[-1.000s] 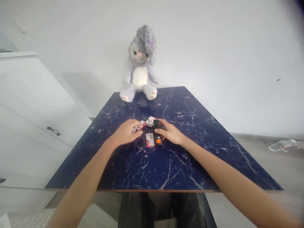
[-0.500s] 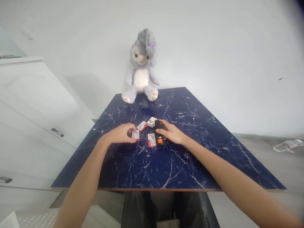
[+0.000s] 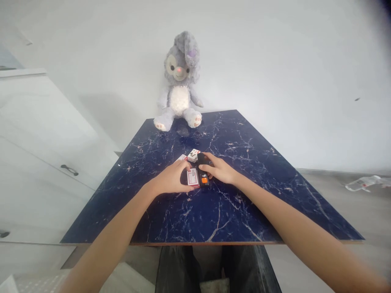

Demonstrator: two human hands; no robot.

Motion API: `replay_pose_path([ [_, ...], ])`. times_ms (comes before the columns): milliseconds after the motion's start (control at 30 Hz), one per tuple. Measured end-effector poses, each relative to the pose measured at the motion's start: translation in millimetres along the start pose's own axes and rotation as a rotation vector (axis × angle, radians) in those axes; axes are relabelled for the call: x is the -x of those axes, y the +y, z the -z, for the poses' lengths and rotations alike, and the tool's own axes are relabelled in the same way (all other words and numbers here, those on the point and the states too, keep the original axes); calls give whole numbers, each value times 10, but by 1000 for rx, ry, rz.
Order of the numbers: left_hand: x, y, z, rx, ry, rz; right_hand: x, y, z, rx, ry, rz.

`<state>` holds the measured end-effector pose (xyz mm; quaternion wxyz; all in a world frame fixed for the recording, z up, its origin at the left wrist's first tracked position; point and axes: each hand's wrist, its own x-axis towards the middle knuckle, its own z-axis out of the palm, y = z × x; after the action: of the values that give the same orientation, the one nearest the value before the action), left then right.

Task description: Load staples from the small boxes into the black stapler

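My left hand (image 3: 172,178) pinches a small red and white box (image 3: 192,178) between its thumb and fingers, right beside a black stapler (image 3: 203,175) with an orange patch. The box that lay at this spot is no longer visible; it seems to be underneath. My right hand (image 3: 220,169) is closed around the stapler's upper part, thumb on its near side and fingers at its far end. Beyond the hands lie a white box (image 3: 194,155) with a dark picture and another red and white box (image 3: 182,158), partly covered by my left hand.
A grey plush rabbit (image 3: 179,97) sits at the far edge of the dark blue marbled table (image 3: 244,203), against the wall. White drawers (image 3: 39,162) stand at the left. A clear plastic item (image 3: 362,183) lies on the floor to the right.
My left hand has carried its box rightward, up against the stapler and over the spot of the box lying there. My right hand has stayed on the stapler. The view has shifted slightly.
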<state>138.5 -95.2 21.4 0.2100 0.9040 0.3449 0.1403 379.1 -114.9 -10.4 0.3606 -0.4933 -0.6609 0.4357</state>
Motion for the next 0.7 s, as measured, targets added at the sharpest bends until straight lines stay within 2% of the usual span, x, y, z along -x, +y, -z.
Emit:
replay_pose_path([
  [167,-4,17,-36,17,-6,30,-7,-7,-6,10,8,2],
  [300,-7,-16,-51,14,6,-19,-8,1,-6,26,10,9],
  [367,-20,-79,-51,3,67,-82,-5,5,-5,28,8,10],
  [433,-44,-186,-58,-35,183,-103,-2,5,-5,30,2,2],
  [500,-70,-322,-71,-109,281,-49,1,-3,-7,33,0,-9],
  [533,-80,-391,-79,-145,292,-9,2,-9,-8,34,-2,-12],
  [600,-88,-506,-92,-181,235,50,6,-25,-8,32,-5,-9],
  [700,-78,-579,-96,-173,134,59,11,-43,-6,31,-7,-5],
])
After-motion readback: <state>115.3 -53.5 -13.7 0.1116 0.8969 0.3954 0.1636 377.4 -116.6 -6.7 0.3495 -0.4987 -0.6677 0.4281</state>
